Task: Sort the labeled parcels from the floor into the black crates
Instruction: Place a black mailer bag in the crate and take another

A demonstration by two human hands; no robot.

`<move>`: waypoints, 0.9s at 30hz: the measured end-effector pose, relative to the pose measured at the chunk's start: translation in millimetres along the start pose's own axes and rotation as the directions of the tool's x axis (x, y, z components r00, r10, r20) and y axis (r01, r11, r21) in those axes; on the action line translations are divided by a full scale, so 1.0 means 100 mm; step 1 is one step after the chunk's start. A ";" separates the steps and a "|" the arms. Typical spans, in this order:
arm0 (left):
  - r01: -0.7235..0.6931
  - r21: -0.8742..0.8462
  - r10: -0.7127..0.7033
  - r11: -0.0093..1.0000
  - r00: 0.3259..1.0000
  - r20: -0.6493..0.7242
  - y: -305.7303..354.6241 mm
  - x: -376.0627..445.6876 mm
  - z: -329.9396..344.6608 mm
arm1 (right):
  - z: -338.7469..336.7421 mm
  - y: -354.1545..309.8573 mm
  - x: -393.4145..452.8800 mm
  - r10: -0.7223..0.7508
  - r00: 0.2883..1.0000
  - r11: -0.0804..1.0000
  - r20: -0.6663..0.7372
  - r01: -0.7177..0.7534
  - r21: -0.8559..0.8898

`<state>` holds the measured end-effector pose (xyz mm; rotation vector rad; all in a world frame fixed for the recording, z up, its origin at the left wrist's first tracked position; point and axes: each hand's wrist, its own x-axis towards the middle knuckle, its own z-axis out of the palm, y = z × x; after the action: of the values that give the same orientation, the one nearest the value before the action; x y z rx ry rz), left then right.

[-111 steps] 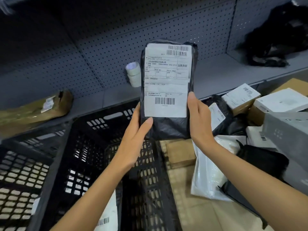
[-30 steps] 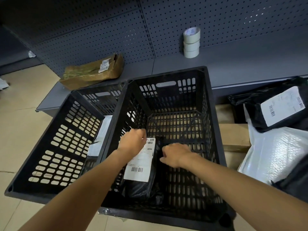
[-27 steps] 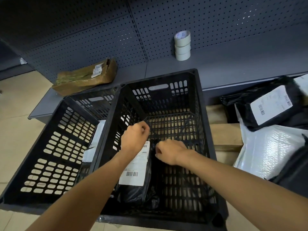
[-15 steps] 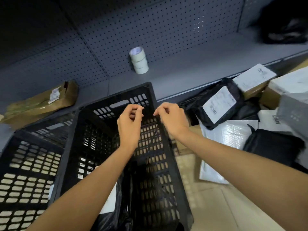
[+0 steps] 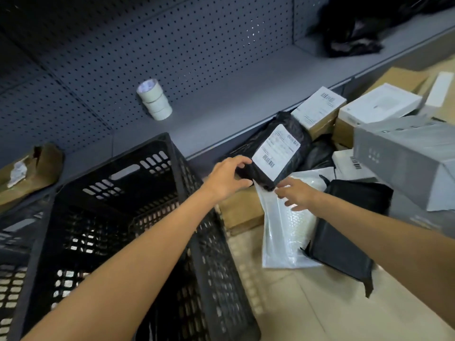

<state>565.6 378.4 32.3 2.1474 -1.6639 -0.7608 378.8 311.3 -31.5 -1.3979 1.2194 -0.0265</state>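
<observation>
Now the left hand (image 5: 227, 177) grips the near end of a black bag parcel (image 5: 278, 156) (white label with barcodes on top) on the floor pile, right of the black crate (image 5: 172, 153). The right hand (image 5: 295, 195), fingers spread, reaches just below it.

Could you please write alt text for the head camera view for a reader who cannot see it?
The left hand grips a black labeled parcel on the floor pile while the open right hand reaches beneath it. A black crate stands to the left.
</observation>
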 end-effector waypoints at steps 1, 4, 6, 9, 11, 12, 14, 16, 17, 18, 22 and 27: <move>0.039 -0.012 -0.039 0.999 0.999 0.025 -0.01 0.04 0.10 | -0.06 0.10 -0.01 0.042 0.999 0.998 0.022 -0.043 0.050; 0.146 -0.031 -0.140 0.989 0.980 0.145 -0.07 0.13 0.38 | -0.18 0.36 -0.01 0.133 0.990 0.983 0.050 -0.138 0.124; 0.191 -0.035 -0.180 0.981 0.961 0.212 -0.12 0.20 0.48 | -0.20 0.47 0.04 0.140 0.988 0.972 0.065 -0.150 0.182; 0.226 -0.011 -0.220 0.974 0.955 0.198 -0.20 0.37 0.54 | -0.19 0.56 0.16 0.093 0.993 0.950 0.074 -0.111 0.291; 0.209 0.004 -0.208 0.978 0.971 0.119 -0.21 0.49 0.58 | -0.15 0.55 0.24 0.060 0.996 0.918 0.062 -0.080 0.389; 0.180 -0.001 -0.180 0.984 0.983 0.042 -0.21 0.55 0.59 | -0.13 0.53 0.30 0.044 0.998 0.890 0.054 -0.064 0.452; 0.137 -0.024 -0.138 0.990 0.986 -0.090 -0.17 0.66 0.60 | -0.05 0.48 0.41 0.020 0.999 0.823 0.038 -0.038 0.566; 0.138 -0.030 -0.140 0.990 0.988 -0.059 -0.13 0.77 0.59 | 0.02 0.44 0.51 0.019 0.999 0.767 0.035 -0.037 0.640; 0.145 -0.020 -0.146 0.989 0.989 -0.022 -0.12 0.80 0.59 | 0.07 0.42 0.55 0.021 0.999 0.743 0.033 -0.038 0.668; 0.155 -0.023 -0.154 0.988 0.988 0.010 -0.14 0.84 0.61 | 0.10 0.40 0.58 0.018 1.000 0.720 0.026 -0.031 0.694; 0.221 -0.061 -0.218 0.973 0.975 0.050 -0.10 0.89 0.69 | 0.15 0.36 0.65 0.011 1.000 0.599 -0.016 0.006 0.801; 0.277 -0.164 -0.283 0.947 0.959 -0.017 0.01 0.87 0.69 | 0.13 0.50 0.61 0.069 0.997 0.590 -0.036 -0.012 0.807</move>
<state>540.2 299.3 -41.6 2.2923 -1.2443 -0.8900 383.6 294.4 -109.3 -0.5459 1.0680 -0.5455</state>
